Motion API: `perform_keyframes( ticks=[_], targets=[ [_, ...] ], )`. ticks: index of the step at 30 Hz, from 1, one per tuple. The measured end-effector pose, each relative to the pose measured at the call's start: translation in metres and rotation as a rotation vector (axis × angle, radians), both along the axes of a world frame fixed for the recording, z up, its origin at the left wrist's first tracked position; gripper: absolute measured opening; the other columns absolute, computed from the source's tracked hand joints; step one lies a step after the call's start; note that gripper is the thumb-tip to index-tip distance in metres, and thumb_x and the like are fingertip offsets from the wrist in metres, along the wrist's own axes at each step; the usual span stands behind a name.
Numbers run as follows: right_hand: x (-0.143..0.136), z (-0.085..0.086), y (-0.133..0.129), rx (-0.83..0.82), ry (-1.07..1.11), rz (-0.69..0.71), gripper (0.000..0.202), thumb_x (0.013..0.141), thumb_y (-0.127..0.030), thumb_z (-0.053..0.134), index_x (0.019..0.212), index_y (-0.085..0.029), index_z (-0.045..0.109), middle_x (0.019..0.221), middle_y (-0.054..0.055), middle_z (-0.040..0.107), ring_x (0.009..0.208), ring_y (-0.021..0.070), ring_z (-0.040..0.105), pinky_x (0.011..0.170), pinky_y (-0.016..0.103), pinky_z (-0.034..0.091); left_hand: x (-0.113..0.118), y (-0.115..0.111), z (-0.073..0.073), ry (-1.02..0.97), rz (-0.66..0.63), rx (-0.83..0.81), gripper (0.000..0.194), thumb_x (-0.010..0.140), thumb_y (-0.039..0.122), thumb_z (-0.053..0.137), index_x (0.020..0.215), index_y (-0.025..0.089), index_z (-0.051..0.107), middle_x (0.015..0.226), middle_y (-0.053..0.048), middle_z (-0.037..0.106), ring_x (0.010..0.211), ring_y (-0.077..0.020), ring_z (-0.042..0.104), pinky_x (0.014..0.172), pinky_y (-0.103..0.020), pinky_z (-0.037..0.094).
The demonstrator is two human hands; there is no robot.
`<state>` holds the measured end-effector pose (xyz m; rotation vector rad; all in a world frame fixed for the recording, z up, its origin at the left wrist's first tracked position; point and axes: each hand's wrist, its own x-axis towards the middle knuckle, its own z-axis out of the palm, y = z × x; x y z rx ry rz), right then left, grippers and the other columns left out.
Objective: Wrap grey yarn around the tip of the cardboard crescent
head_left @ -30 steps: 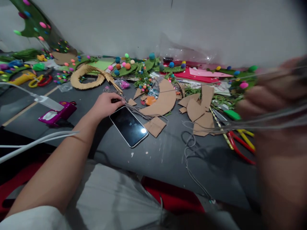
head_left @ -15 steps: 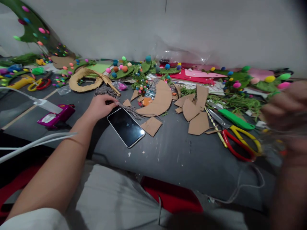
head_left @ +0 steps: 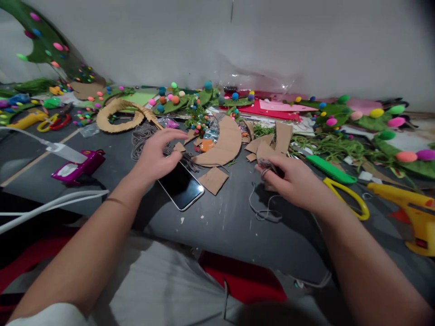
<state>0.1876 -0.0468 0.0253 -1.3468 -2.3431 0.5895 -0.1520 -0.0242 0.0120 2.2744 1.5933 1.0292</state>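
My left hand hovers by the upper end of the phone, thumb and fingers apart and nothing seen between them. Beside its fingers lies a tangle of grey yarn. My right hand is closed in a pinch on more grey yarn, in front of the cardboard scraps. Loose loops of that yarn trail onto the dark table below. Between my hands lie a cardboard crescent and a small cardboard piece.
A yellow glue gun and scissors with a yellow handle lie at the right, near a green tool. A wrapped ring sits at the back left. A purple device with a white cable stands left.
My right hand has swung in from the far right to the table's middle, bringing grey yarn. My left hand has let go of the yarn strands and moved slightly right, its fingers spreading.
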Motion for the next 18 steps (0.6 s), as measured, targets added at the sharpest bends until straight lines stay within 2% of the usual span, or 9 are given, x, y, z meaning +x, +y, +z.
perform_keyframes(
  ticks=[1,3,5,6,8,10,12,16,18],
  targets=[
    [-0.002,-0.001,-0.002,-0.021,0.092,0.029,0.027,0.099,-0.034,0.049,0.076,-0.020,0.050,0.068,-0.001,0.051,0.064,0.0135,0.045,0.061,0.028,0.032,0.017,-0.005,0.001,-0.125,-0.101,-0.043,0.038,0.081,0.020,0.062,0.118,0.023,0.070,0.131,-0.006,0.068,0.125,-0.0270,0.061,0.113,-0.043,0.044],
    [-0.006,-0.004,-0.004,-0.062,0.252,0.066,0.031,0.100,-0.038,0.051,0.075,-0.020,0.049,0.067,-0.002,0.046,0.063,0.0125,0.042,0.060,0.027,0.032,0.055,-0.013,0.001,-0.336,-0.360,-0.240,0.048,0.085,0.027,0.069,0.132,0.022,0.062,0.137,-0.011,0.064,0.125,-0.0276,0.061,0.108,-0.044,0.048],
    [-0.009,-0.006,-0.005,-0.093,0.365,0.086,0.030,0.099,-0.040,0.053,0.077,-0.020,0.052,0.069,-0.002,0.046,0.065,0.0125,0.041,0.059,0.027,0.033,0.090,-0.016,-0.003,-0.428,-0.503,-0.443,0.059,0.084,0.029,0.075,0.140,0.025,0.054,0.142,-0.013,0.061,0.127,-0.0266,0.061,0.106,-0.041,0.050],
    [-0.009,-0.006,-0.005,-0.094,0.400,0.085,0.029,0.099,-0.040,0.054,0.078,-0.020,0.054,0.070,-0.002,0.047,0.065,0.0126,0.041,0.059,0.027,0.033,0.104,-0.017,-0.006,-0.451,-0.556,-0.519,0.057,0.084,0.029,0.077,0.137,0.023,0.056,0.136,-0.014,0.065,0.121,-0.0257,0.065,0.100,-0.040,0.054],
    [-0.007,-0.003,-0.005,-0.071,0.425,0.049,0.028,0.099,-0.039,0.055,0.079,-0.020,0.054,0.070,-0.002,0.047,0.065,0.0127,0.041,0.059,0.027,0.033,0.124,-0.014,-0.010,-0.483,-0.658,-0.646,0.031,0.089,0.026,0.071,0.118,0.018,0.065,0.112,-0.013,0.074,0.102,-0.0223,0.072,0.087,-0.037,0.058],
    [0.001,0.004,-0.003,-0.025,0.431,-0.036,0.029,0.099,-0.040,0.055,0.077,-0.020,0.053,0.069,-0.002,0.047,0.063,0.0127,0.041,0.058,0.028,0.032,0.131,-0.010,-0.009,-0.470,-0.655,-0.694,0.013,0.094,0.025,0.063,0.100,0.016,0.070,0.089,-0.010,0.077,0.078,-0.0170,0.072,0.075,-0.033,0.058],
    [0.014,0.012,-0.002,0.022,0.430,-0.138,0.031,0.099,-0.042,0.054,0.077,-0.020,0.054,0.067,-0.002,0.046,0.061,0.0124,0.041,0.058,0.028,0.032,0.125,-0.006,-0.006,-0.478,-0.578,-0.652,0.015,0.094,0.026,0.063,0.090,0.015,0.072,0.079,-0.007,0.075,0.065,-0.0136,0.068,0.065,-0.029,0.056],
    [0.052,0.027,0.000,0.142,0.289,-0.269,0.028,0.095,-0.039,0.060,0.076,-0.019,0.059,0.064,-0.001,0.048,0.059,0.0114,0.042,0.056,0.029,0.031,0.093,0.005,0.005,-0.650,-0.374,-0.472,0.014,0.089,0.030,0.071,0.092,0.017,0.076,0.076,-0.004,0.073,0.065,-0.0133,0.067,0.063,-0.028,0.054],
    [0.072,0.037,0.005,0.315,0.229,-0.434,0.024,0.096,-0.037,0.058,0.084,-0.018,0.064,0.068,0.001,0.052,0.060,0.0121,0.045,0.056,0.030,0.032,0.076,0.012,0.010,-0.897,-0.284,-0.307,0.010,0.085,0.029,0.075,0.086,0.018,0.076,0.070,-0.001,0.068,0.067,-0.0127,0.065,0.066,-0.028,0.054]
  ],
)
